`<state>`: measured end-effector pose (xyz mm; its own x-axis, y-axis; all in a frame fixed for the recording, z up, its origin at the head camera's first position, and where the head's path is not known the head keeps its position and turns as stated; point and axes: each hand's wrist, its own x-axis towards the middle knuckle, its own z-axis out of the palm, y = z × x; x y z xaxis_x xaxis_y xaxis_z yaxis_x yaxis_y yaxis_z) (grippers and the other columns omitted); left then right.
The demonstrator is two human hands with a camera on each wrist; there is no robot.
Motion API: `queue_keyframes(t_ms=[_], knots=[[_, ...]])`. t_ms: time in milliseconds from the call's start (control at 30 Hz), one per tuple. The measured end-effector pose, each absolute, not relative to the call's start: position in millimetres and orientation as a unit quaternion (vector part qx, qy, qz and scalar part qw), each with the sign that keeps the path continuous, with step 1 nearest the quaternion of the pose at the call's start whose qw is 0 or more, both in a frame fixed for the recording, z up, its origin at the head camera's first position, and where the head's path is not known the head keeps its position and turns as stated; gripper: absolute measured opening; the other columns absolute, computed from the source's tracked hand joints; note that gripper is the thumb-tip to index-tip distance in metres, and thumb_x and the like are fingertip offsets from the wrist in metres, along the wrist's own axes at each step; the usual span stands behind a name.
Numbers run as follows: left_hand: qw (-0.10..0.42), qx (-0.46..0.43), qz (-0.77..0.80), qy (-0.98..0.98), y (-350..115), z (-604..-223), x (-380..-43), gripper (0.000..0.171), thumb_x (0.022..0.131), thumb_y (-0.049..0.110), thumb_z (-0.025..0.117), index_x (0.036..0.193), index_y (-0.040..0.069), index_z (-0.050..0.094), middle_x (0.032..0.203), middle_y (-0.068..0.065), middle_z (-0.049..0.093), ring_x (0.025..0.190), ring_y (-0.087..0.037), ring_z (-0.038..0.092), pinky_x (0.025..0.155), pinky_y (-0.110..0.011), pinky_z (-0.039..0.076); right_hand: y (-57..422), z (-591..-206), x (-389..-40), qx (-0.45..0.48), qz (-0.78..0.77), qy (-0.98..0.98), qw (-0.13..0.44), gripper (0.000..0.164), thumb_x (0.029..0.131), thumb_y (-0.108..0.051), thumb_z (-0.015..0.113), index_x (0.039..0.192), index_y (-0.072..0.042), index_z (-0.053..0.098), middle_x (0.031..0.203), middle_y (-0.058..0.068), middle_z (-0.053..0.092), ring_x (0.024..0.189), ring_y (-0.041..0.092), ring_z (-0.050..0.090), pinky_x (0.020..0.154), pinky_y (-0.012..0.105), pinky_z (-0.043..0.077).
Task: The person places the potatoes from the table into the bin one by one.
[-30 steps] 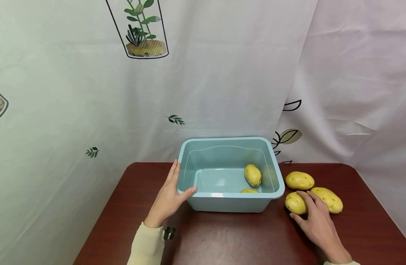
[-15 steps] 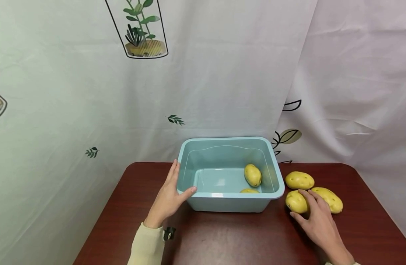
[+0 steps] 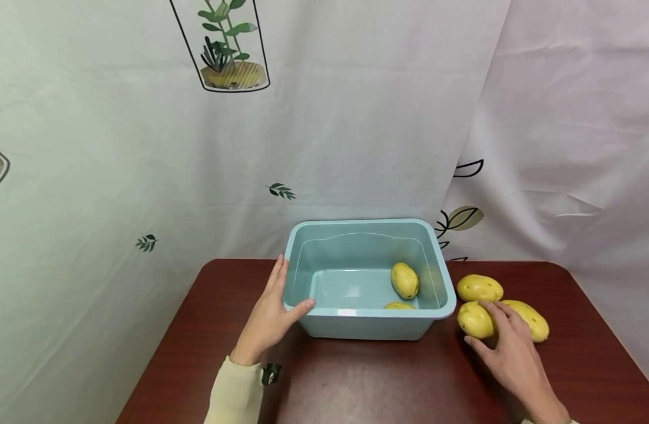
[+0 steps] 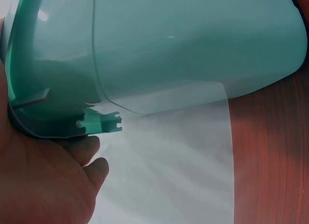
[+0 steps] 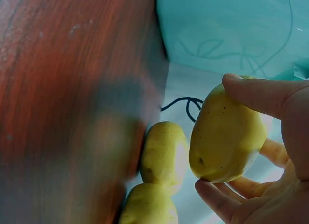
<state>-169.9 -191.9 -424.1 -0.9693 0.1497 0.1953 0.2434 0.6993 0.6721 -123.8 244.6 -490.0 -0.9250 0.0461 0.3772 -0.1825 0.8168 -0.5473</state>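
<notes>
My right hand (image 3: 511, 355) pinches a yellow potato (image 3: 473, 321) between thumb and fingertips, to the right of a light blue plastic bin (image 3: 356, 325). In the right wrist view this potato (image 5: 226, 137) stands clear of the dark tabletop. Two more potatoes lie close by, one behind it (image 3: 479, 288) and one to its right (image 3: 535, 321), partly covered by my fingers. My left hand (image 3: 263, 327) rests at the bin's front left corner, straight fingers along the left side and thumb on the front rim. Inside the bin one potato (image 3: 404, 281) shows fully; the front wall mostly hides another (image 3: 399, 305).
The bin stands at the back of a dark red-brown table (image 3: 356, 383) with rounded far corners. Right behind the table hangs a pale curtain (image 3: 356, 129) printed with plants and leaves. A small black object (image 3: 270, 373) sits at my left wrist.
The potato in my right hand has risen a little with the hand. My left hand, the bin and the other potatoes stay in place.
</notes>
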Motion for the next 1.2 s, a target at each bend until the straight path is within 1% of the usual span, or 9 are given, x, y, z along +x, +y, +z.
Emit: queue_keyframes(t_ms=[300,433,733,800,933,1000,1133,1200], knots=[[0.063,-0.107,-0.377,-0.918,-191.7,-424.7,-169.4,0.104,0.088,0.051,0.073,0.163,0.013,0.011,0.168,0.010,0.001,0.150,-0.027,0.027,0.110,-0.057,0.035,245.0,-485.1,-123.7,0.039,0.303,-0.931,0.200,0.076,0.070,-0.010,0.089,0.136,0.003,0.052,0.134,0.038,0.042,0.119,0.059,0.037,0.094,0.070,0.030],[0.065,-0.108,-0.376,-0.918,-191.6,-425.1,-169.2,0.104,0.088,0.052,0.073,0.163,0.012,0.011,0.168,0.009,0.001,0.149,-0.027,0.027,0.110,-0.057,0.035,244.7,-484.5,-123.6,0.044,0.307,-0.927,0.209,0.077,0.069,-0.009,0.089,0.136,0.003,0.052,0.133,0.038,0.042,0.119,0.059,0.037,0.095,0.070,0.030],[0.068,-0.110,-0.376,-0.917,-191.7,-426.4,-168.9,0.106,0.087,0.061,0.069,0.162,0.012,0.011,0.168,0.009,0.001,0.150,-0.027,0.027,0.111,-0.057,0.035,242.8,-479.2,-122.3,0.050,0.312,-0.922,0.224,0.077,0.069,-0.009,0.089,0.136,0.001,0.053,0.134,0.035,0.044,0.121,0.056,0.038,0.094,0.067,0.031],[0.069,-0.111,-0.376,-0.917,-191.6,-426.5,-168.9,0.106,0.088,0.061,0.069,0.162,0.013,0.012,0.168,0.009,0.001,0.149,-0.027,0.027,0.110,-0.057,0.035,242.5,-478.0,-121.8,0.049,0.313,-0.921,0.225,0.077,0.069,-0.009,0.089,0.136,0.001,0.053,0.134,0.035,0.043,0.121,0.056,0.037,0.094,0.067,0.031],[0.071,-0.111,-0.376,-0.917,-191.1,-426.2,-169.1,0.104,0.088,0.054,0.072,0.163,0.013,0.012,0.168,0.010,0.002,0.149,-0.027,0.027,0.110,-0.057,0.035,241.1,-474.9,-121.4,0.046,0.314,-0.921,0.224,0.078,0.070,-0.009,0.088,0.138,0.001,0.052,0.135,0.035,0.043,0.122,0.056,0.037,0.096,0.067,0.030],[0.071,-0.111,-0.376,-0.917,-190.9,-426.0,-169.2,0.104,0.089,0.053,0.072,0.163,0.013,0.012,0.168,0.010,0.002,0.149,-0.027,0.028,0.110,-0.057,0.036,240.5,-473.3,-121.2,0.045,0.314,-0.921,0.225,0.078,0.070,-0.009,0.088,0.138,0.001,0.052,0.136,0.035,0.043,0.122,0.056,0.037,0.096,0.068,0.030],[0.070,-0.111,-0.375,-0.918,-191.0,-425.4,-169.5,0.105,0.088,0.057,0.071,0.163,0.013,0.012,0.168,0.009,0.001,0.149,-0.027,0.028,0.110,-0.057,0.036,239.5,-470.0,-120.7,0.042,0.316,-0.921,0.223,0.078,0.071,-0.009,0.088,0.140,-0.001,0.051,0.137,0.034,0.042,0.124,0.055,0.036,0.098,0.068,0.029],[0.070,-0.111,-0.374,-0.918,-191.0,-425.2,-169.6,0.105,0.088,0.056,0.071,0.162,0.012,0.012,0.168,0.009,0.002,0.149,-0.027,0.027,0.110,-0.057,0.036,239.1,-468.9,-120.6,0.042,0.317,-0.921,0.223,0.079,0.072,-0.009,0.088,0.141,-0.002,0.051,0.137,0.034,0.042,0.124,0.055,0.036,0.099,0.069,0.029]])
